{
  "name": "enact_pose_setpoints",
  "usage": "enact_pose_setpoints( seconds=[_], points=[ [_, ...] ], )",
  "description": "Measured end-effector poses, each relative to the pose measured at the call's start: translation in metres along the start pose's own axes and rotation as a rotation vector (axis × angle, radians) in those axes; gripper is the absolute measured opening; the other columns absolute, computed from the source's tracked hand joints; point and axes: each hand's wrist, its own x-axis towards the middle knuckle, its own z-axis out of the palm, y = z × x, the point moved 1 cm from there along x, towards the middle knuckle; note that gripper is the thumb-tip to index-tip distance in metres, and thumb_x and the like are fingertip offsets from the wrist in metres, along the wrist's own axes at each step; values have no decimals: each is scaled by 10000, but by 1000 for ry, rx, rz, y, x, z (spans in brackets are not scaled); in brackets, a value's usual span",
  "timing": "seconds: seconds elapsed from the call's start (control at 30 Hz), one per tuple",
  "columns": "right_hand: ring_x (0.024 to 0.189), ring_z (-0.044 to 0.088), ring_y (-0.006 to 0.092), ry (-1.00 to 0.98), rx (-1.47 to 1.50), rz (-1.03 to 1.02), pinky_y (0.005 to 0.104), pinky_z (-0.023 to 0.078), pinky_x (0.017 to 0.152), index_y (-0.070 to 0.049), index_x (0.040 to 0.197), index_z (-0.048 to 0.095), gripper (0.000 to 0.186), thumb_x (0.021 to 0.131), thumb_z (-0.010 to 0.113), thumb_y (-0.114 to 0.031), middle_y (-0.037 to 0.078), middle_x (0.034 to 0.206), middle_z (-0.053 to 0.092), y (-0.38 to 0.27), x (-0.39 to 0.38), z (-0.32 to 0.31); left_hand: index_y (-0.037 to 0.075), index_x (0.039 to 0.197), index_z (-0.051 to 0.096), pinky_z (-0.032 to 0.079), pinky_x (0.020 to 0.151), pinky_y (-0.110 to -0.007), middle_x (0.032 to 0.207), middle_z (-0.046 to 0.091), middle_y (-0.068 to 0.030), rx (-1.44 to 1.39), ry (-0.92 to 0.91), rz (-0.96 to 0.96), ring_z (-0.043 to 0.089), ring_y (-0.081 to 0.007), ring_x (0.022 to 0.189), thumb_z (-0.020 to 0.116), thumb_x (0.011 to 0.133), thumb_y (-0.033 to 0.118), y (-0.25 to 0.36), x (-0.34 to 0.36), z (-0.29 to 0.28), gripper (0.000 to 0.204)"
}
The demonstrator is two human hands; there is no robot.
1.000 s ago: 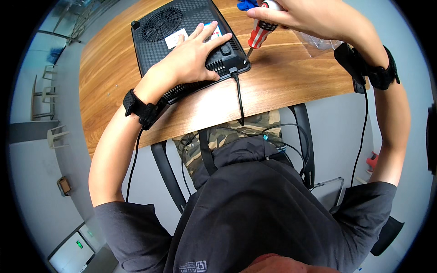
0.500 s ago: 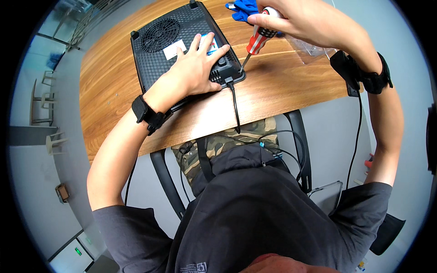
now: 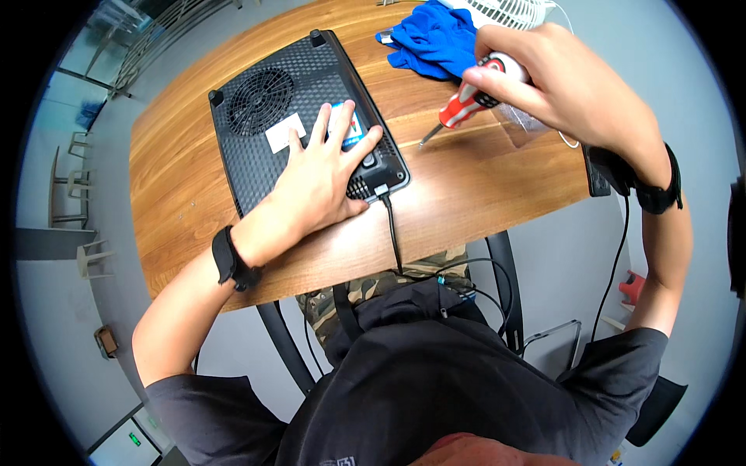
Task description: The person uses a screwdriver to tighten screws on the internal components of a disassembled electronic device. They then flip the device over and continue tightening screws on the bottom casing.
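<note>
A black appliance with a round fan grille, corner feet and a cord, like an induction cooktop, lies underside up on the wooden table. My left hand rests on its near right part, fingers spread, partly covering a white label and a coloured sticker. To the right of the cooktop, my right hand is closed round the red and white handle of a screwdriver. The screwdriver slants down to the left, its tip apart from the cooktop's corner. Whether a screw clings to the tip is too small to tell.
A blue cloth lies beyond the screwdriver, by a white slatted plastic thing. Clear plastic wrapping lies under my right hand. The black cord runs from the cooktop over the table's near edge. Tiny bits lie on the left side of the table.
The screwdriver has lifted off the cooktop's corner and moved right with my right hand. My left hand stays on the cooktop. The view has shifted, showing more of the cloth.
</note>
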Motion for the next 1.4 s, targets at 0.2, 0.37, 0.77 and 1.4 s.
enact_pose_setpoints(
  seconds=[0.2, 0.37, 0.77, 1.4],
  points=[
    [632, 658, 342, 86, 36, -52, 427, 511, 602, -22, 961, 627, 393, 1017, 578, -408, 181, 643, 613, 43, -1, 23, 244, 1538, 408, 333, 1091, -747, 1631, 219, -224, -55, -66, -79, 226, -479, 1500, 924, 649, 349, 6, 3, -5, 1033],
    [619, 645, 316, 126, 92, 13, 396, 496, 603, -16, 965, 657, 393, 1018, 585, -398, 167, 657, 621, 67, 6, 42, 284, 1534, 421, 307, 1113, -737, 1633, 244, -192, -66, -105, -117, 220, -454, 1510, 929, 638, 341, 7, 5, -8, 1032],
    [872, 694, 396, 489, 108, -88, 448, 571, 766, -13, 1211, 663, 406, 955, 693, -327, 228, 966, 697, 64, 26, 115, 268, 1538, 411, 319, 1097, -749, 1622, 260, -217, -54, -67, -92, 231, -467, 1503, 924, 646, 374, 4, 2, -7, 1035],
    [819, 680, 455, -83, -24, 166, 521, 562, 742, 61, 1070, 554, 529, 838, 763, -366, 290, 867, 675, 30, 12, 159, 261, 1572, 343, 300, 1103, -761, 1646, 193, -238, -33, -112, -79, 184, -483, 1516, 889, 689, 494, 5, 1, -7, 1064]
  ],
)
